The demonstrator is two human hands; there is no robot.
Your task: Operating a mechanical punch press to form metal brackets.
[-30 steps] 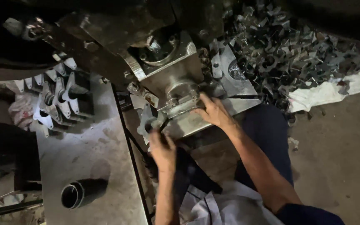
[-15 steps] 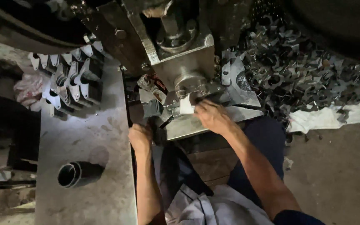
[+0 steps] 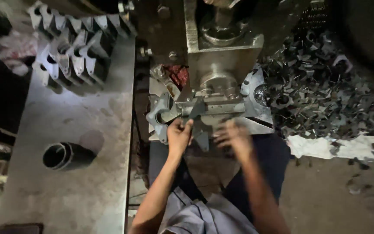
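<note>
My left hand point(image 3: 179, 135) grips a flat, star-shaped metal blank point(image 3: 197, 116) at the front of a press machine point(image 3: 221, 65), holding it against the die bed point(image 3: 239, 108). My right hand point(image 3: 234, 136) hovers just below the die bed with blurred, spread fingers and nothing visibly in it. A few more stamped blanks point(image 3: 159, 115) lie stacked to the left of the die, beside my left hand.
A grey metal bench point(image 3: 66, 173) on the left carries rows of bent metal brackets point(image 3: 72, 54) and a short black pipe point(image 3: 63, 155). A heap of metal scrap point(image 3: 325, 95) lies right of the press, with white cloth point(image 3: 325, 147) at its edge.
My left hand rose from the bench edge to the die and took hold of a blank. My right hand pulled back from the die toward me. The view tilted closer to the press.
</note>
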